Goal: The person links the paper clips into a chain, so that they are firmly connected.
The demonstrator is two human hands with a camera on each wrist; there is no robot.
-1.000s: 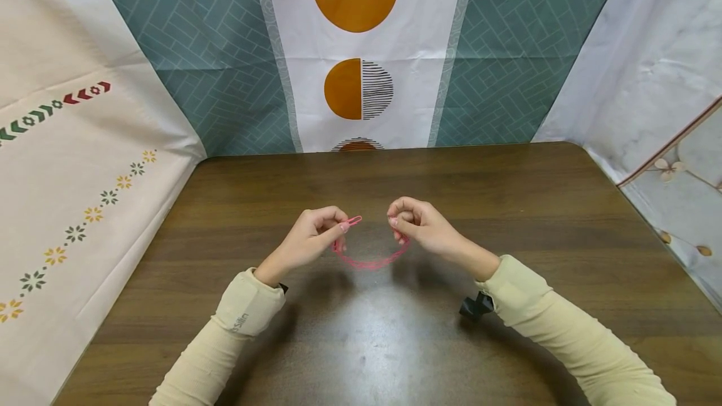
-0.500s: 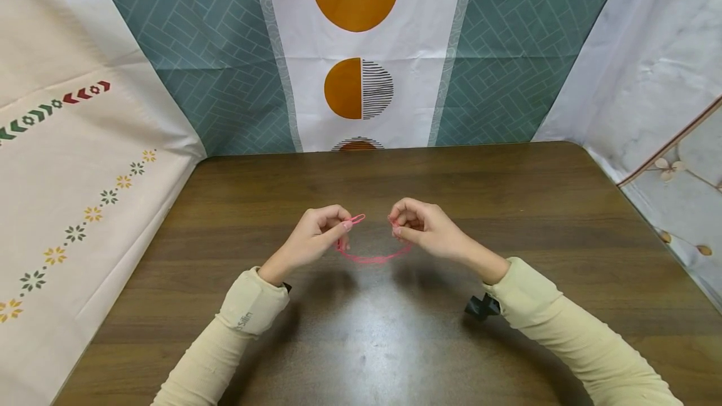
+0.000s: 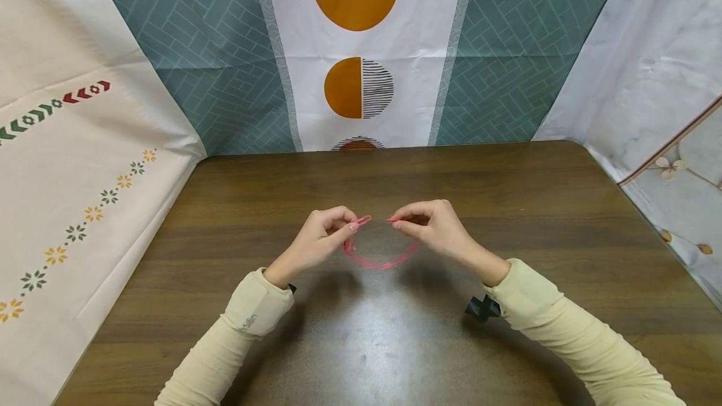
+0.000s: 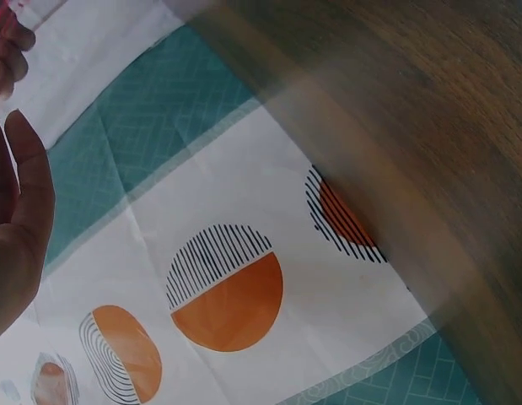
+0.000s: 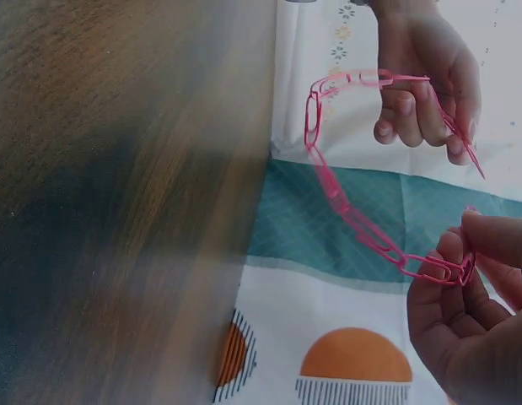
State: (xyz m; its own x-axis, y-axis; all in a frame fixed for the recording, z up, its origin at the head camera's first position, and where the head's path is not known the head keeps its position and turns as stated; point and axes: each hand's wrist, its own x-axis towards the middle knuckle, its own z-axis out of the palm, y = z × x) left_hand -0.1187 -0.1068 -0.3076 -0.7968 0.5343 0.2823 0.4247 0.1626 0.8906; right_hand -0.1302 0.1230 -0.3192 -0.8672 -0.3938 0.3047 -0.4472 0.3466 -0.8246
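Note:
A chain of linked pink paper clips [image 3: 379,264] hangs in a curve between both hands, above the table. My left hand [image 3: 324,238] pinches one end between thumb and index finger, and a clip's loop sticks out past the fingertips. The other end is pinched by my right hand [image 3: 435,228], a clip's tip showing at its fingertips. A small gap separates the two ends. In the right wrist view the chain's separate clips [image 5: 335,192] show clearly. The left wrist view catches only part of the left hand [image 4: 20,202] at its edge.
The brown wooden table [image 3: 361,343] lies under the hands. A teal and white patterned cloth [image 3: 225,67] hangs behind it, with pale cloths at the left [image 3: 84,205] and right [image 3: 654,80]. A black strap piece [image 3: 482,309] sits at the right wrist.
My left hand has moved slightly right, toward the right hand, and the gap between the chain's ends has narrowed. The right hand's fingers have shifted, and a clip's tip now points left.

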